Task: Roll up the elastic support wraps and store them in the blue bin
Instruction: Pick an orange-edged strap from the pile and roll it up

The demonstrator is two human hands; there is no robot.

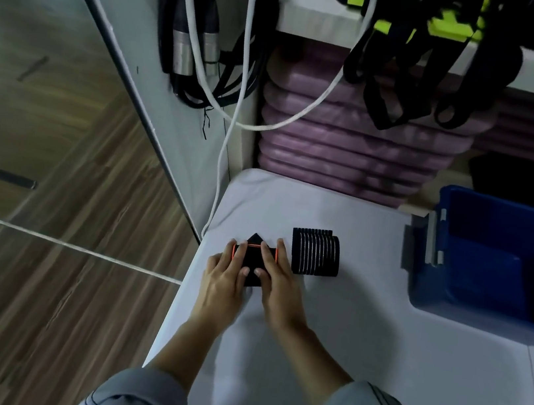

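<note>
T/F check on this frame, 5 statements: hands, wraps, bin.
1. Both hands, left hand and right hand, rest on the orange-trimmed wrap. True.
2. The striped wrap is already in the blue bin. False: it lies on the table, between the hands and the bin.
3. The blue bin stands to the right of both wraps. True.
4. The stacked mats behind the table are green. False: they are purple.
5. The orange-trimmed wrap is lifted clear of the table. False: it lies on the table under the hands.
</note>
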